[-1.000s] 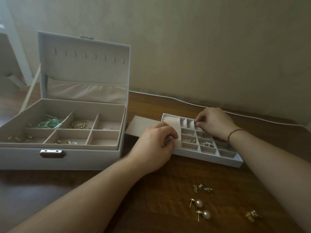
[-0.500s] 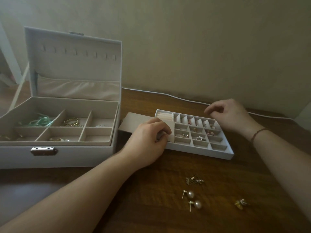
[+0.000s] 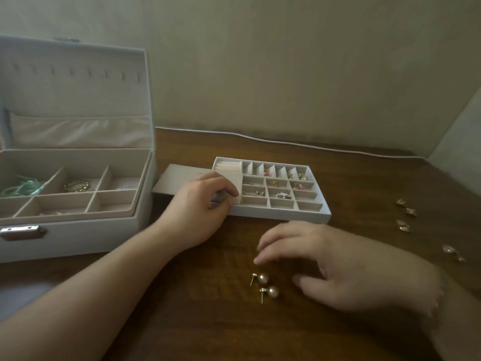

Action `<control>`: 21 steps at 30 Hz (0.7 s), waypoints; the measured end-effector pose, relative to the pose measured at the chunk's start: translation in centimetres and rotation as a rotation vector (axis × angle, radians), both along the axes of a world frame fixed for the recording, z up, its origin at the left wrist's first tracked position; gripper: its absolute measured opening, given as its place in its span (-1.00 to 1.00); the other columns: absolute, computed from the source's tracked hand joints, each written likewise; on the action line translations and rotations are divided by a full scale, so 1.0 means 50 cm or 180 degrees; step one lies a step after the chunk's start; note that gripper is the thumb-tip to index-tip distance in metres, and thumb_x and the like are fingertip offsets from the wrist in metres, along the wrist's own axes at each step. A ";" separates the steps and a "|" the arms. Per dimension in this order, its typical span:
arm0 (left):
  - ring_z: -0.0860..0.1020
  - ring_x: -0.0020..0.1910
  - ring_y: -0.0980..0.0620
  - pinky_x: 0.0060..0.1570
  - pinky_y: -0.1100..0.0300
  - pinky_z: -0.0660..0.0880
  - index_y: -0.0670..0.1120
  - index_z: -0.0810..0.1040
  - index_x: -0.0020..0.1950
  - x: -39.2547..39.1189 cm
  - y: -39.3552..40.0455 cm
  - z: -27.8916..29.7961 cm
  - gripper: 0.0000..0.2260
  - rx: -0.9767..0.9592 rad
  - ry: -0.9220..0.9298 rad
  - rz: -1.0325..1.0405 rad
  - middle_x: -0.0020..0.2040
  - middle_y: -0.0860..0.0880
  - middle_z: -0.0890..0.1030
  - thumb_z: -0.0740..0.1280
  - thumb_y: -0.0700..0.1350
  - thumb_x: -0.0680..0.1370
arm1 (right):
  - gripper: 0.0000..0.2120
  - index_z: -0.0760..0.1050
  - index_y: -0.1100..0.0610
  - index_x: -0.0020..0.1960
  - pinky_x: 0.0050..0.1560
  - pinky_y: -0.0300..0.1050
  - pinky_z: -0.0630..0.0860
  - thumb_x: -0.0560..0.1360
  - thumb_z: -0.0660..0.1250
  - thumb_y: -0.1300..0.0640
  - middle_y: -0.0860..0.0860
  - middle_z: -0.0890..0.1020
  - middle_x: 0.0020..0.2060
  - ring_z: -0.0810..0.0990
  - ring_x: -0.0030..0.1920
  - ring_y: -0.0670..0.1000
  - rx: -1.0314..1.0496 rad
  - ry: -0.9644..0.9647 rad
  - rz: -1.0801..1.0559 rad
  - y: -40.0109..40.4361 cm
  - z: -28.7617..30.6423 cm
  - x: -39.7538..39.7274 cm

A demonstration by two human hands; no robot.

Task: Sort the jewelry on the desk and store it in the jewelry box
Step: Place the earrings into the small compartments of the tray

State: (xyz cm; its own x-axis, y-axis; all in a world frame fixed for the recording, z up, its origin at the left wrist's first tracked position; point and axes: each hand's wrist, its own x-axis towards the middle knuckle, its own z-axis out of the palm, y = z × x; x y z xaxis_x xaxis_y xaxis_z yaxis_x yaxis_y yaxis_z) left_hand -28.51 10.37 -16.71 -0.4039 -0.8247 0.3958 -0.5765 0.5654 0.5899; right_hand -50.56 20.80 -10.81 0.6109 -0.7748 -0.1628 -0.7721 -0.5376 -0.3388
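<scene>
- A room in a home, most likely a bedroom or dressing corner.
- A dark wooden tabletop (image 3: 351, 183) is pushed against a plain, bare painted wall (image 3: 286, 61).
- A white cable (image 3: 286, 143) runs along the back edge where tabletop meets wall.
- A personal jewelry box (image 3: 78, 230) stands open, with a divided tray (image 3: 281, 216) beside it.
- Loose earrings (image 3: 266, 285) lie scattered on the wood.
- The light is dim and soft, as in a lived-in room.

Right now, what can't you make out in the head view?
- Right hand: motion-blurred; whether the fingertips touch any jewelry on the desk is unclear, and they cover whatever lies under them.
- Left hand: hides the near left corner of the divided tray.
- Jewelry box: its left side is cut off by the frame edge.
- Small gold pieces at far right: too small and dim to identify.
</scene>
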 end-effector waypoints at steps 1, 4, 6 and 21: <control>0.50 0.07 0.27 -0.11 0.57 0.42 0.10 0.59 0.07 0.000 0.000 0.001 -0.82 0.0005 -0.0010 0.0012 0.07 0.17 0.55 0.34 -0.18 0.57 | -0.55 0.37 -0.29 0.34 0.29 -0.35 0.32 0.53 0.32 0.07 -0.42 0.30 0.28 0.22 0.32 -0.37 -0.0052 0.0107 0.0151 0.003 -0.004 0.005; 0.49 0.06 0.29 -0.12 0.58 0.41 0.10 0.59 0.07 -0.001 0.000 0.002 -0.82 0.0010 -0.0028 0.0037 0.08 0.17 0.54 0.34 -0.18 0.57 | -0.58 0.31 -0.29 0.38 0.31 -0.21 0.29 0.54 0.27 -0.13 -0.39 0.27 0.30 0.14 0.31 -0.30 -0.0454 0.0436 0.0541 0.012 -0.014 0.019; 0.48 0.06 0.31 -0.11 0.60 0.40 0.09 0.59 0.08 -0.001 0.000 0.001 -0.82 0.0013 -0.0032 0.0038 0.08 0.17 0.54 0.34 -0.18 0.57 | -0.60 0.31 -0.30 0.37 0.24 -0.22 0.27 0.54 0.23 -0.19 -0.37 0.30 0.28 0.15 0.25 -0.26 -0.0651 0.0501 0.0600 0.014 -0.016 0.023; 0.48 0.13 0.20 0.08 0.35 0.47 0.09 0.61 0.09 0.003 -0.003 -0.004 -0.83 0.0055 0.0012 -0.0053 0.07 0.19 0.54 0.34 -0.14 0.57 | -0.84 0.59 -0.15 0.04 -0.13 -0.36 0.49 0.48 0.40 0.03 -0.27 0.61 -0.15 0.57 -0.11 -0.20 -0.1111 -0.0924 -0.0889 -0.130 -0.005 -0.001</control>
